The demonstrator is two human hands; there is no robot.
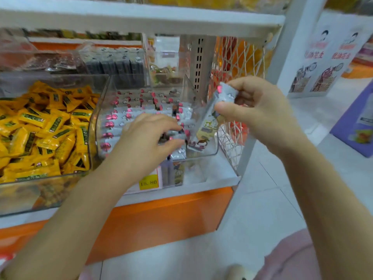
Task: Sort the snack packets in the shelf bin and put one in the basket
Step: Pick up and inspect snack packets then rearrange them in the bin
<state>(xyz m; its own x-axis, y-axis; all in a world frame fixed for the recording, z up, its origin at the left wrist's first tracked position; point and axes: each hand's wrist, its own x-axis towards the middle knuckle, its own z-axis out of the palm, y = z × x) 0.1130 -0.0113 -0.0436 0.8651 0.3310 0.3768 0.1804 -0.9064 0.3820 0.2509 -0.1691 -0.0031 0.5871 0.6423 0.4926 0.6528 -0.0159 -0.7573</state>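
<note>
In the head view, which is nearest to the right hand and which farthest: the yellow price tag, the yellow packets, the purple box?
From the right hand:
1. Purple box, to its right on the floor side.
2. Yellow price tag, lower left, on the shelf front.
3. Yellow packets, far left in their own bin.

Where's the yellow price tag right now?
In the head view, the yellow price tag sits on the shelf edge below the clear bin of silver packets, just under the left hand.
</note>
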